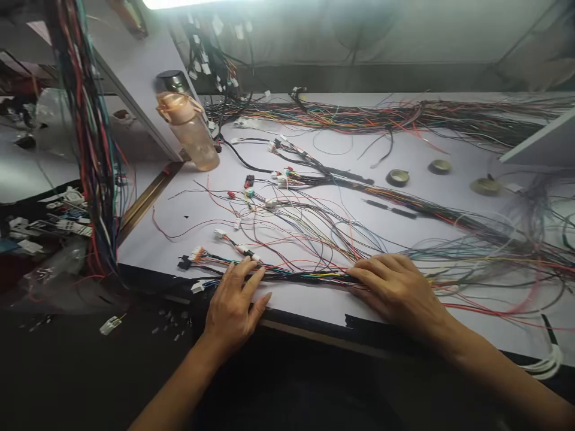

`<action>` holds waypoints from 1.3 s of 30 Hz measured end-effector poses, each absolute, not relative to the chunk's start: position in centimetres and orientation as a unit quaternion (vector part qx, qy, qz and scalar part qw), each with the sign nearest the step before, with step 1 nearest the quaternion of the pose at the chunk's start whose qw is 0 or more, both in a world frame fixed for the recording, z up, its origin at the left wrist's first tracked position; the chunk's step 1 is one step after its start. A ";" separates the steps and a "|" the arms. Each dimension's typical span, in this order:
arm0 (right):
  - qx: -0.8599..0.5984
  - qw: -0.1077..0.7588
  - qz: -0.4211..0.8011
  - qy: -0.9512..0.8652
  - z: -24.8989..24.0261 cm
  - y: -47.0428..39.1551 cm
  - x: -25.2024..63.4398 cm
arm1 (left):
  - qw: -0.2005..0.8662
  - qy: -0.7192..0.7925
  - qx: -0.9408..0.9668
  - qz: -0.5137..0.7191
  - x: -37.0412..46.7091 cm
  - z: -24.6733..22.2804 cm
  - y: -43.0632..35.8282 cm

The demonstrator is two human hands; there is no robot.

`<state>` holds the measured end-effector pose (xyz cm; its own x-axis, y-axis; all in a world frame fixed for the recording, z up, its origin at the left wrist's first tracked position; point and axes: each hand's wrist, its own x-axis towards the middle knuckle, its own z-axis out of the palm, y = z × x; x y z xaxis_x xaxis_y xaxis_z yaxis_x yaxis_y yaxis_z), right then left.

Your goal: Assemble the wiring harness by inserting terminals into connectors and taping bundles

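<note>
A bundle of coloured wires (305,276) runs along the front of the white table, between my two hands. My left hand (231,305) lies over its left part with the fingers stretched out and the thumb apart. Farther right, my right hand (395,290) has its fingers closed over the bundle; its fingertips are partly hidden. Left of my left hand, the wires end in a white and orange connector (196,254), a black connector (184,262) and a white connector (197,287). Another white connector (248,252) sits just above my left fingertips.
A second harness (381,194) crosses the table behind. Long loose wires (341,117) lie along the back. A water bottle (191,129) stands back left, beside a hanging wire bundle (85,137). Tape rolls (398,177) lie on the right. The table's dark front edge (314,320) is close.
</note>
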<state>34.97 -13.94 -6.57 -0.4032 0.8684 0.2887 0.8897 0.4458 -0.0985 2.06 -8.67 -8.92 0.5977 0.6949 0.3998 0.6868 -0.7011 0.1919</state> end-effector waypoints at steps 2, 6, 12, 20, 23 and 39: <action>-0.524 0.159 -0.023 -0.837 -5.7 -13.3 34.6 | 0.012 0.387 0.892 0.233 2.1 -8.8 -8.8; -0.476 0.165 0.067 -0.861 -3.4 -11.3 33.0 | 0.019 0.398 0.887 0.232 2.0 -8.7 -9.0; -0.505 0.152 0.068 -0.847 -4.3 -8.0 29.8 | 0.034 0.415 0.879 0.232 2.0 -8.7 -9.6; -0.524 0.111 0.005 -0.845 -6.5 -7.1 26.5 | 0.061 0.427 0.872 0.232 1.9 -8.6 -9.9; -0.527 0.108 0.008 -0.843 -6.5 -7.0 26.0 | 0.066 0.428 0.871 0.231 1.9 -8.6 -9.9; -0.581 0.066 0.078 -0.808 -5.0 -5.0 23.0 | 0.053 0.423 0.875 0.231 1.8 -8.8 -9.7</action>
<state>23.02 -4.99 -4.97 -0.3171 0.9483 0.0156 0.9279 0.3136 -0.2019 1.81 -9.74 -8.80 0.5361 0.7640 0.3591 0.7150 -0.6371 0.2879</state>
